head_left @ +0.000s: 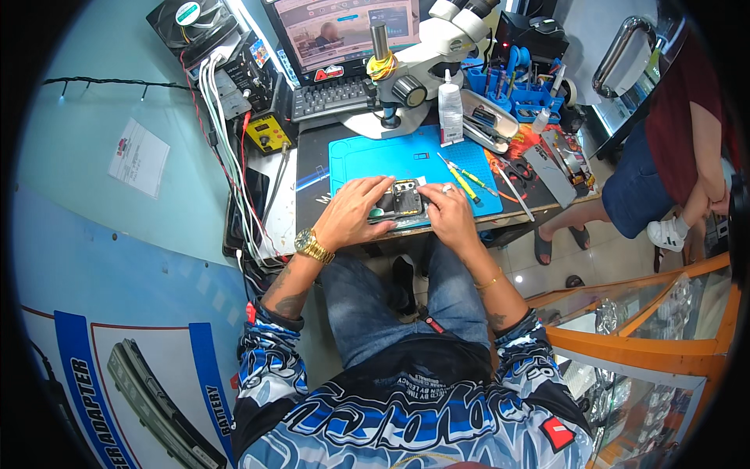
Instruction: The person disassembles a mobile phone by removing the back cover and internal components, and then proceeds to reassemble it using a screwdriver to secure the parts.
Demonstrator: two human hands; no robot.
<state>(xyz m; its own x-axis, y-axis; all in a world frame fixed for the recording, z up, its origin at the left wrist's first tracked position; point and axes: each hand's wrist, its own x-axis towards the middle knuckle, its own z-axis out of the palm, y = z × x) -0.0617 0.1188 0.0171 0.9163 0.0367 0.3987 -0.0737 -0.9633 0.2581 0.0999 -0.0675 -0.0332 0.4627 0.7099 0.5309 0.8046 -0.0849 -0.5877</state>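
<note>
An opened smartphone (406,201), its dark inner parts and camera lenses exposed, lies at the near edge of a blue repair mat (375,160). My left hand (355,209) grips its left side, fingers along the far edge and thumb at the near one. My right hand (451,218) has bent fingers pressed on the phone's right edge; the fingertips are partly hidden. On the mat, just beyond my right hand, lie a yellow-green pen-shaped tool (462,181) and a thin tool (480,182). A pair of scissors (519,168) rests farther right.
A microscope (410,90) stands behind the mat, before a keyboard (332,99) and monitor. A white tube (451,113), a tool case (488,119) and blue organizers (537,103) crowd the back right. Cables (223,148) hang at left. A person (656,172) stands at right.
</note>
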